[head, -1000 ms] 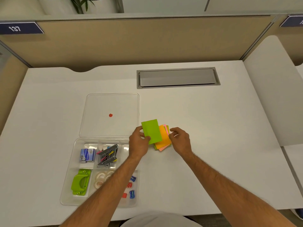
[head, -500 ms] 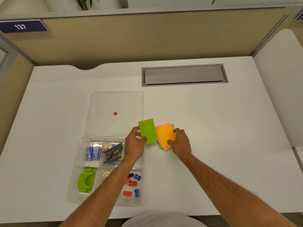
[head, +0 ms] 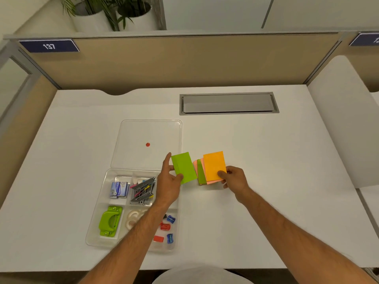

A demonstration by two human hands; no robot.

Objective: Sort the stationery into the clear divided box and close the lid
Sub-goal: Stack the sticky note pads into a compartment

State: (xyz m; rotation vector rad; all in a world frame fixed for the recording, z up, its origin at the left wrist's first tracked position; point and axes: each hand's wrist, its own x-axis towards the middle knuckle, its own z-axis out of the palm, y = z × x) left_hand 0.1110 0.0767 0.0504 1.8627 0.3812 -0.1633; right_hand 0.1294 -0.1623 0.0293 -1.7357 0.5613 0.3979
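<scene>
My left hand [head: 170, 179] pinches a green sticky-note pad [head: 184, 167] just right of the clear divided box [head: 96, 228]. My right hand [head: 232, 178] grips an orange pad [head: 214, 165] on top of a fanned stack with pink and green pads [head: 201, 172] under it. The box's clear lid [head: 149, 140], marked with a red dot, lies open and flat behind the box. Inside the box are a green hole punch [head: 109, 221], blue staple boxes [head: 119, 189], binder clips [head: 142, 190], tape rolls [head: 132, 219] and small sharpeners [head: 167, 227]. My left forearm hides part of the box's right compartments.
A grey cable hatch [head: 228, 103] is set into the white desk [head: 266, 201] behind the pads. Beige partition panels [head: 184, 62] enclose the desk at the back and sides. A neighbouring white desk surface [head: 338, 124] rises at the right.
My hands have drawn apart: the left one carried the green pad off the stack to the left, the right one shifted the orange-topped stack slightly right. The camera view tilted up.
</scene>
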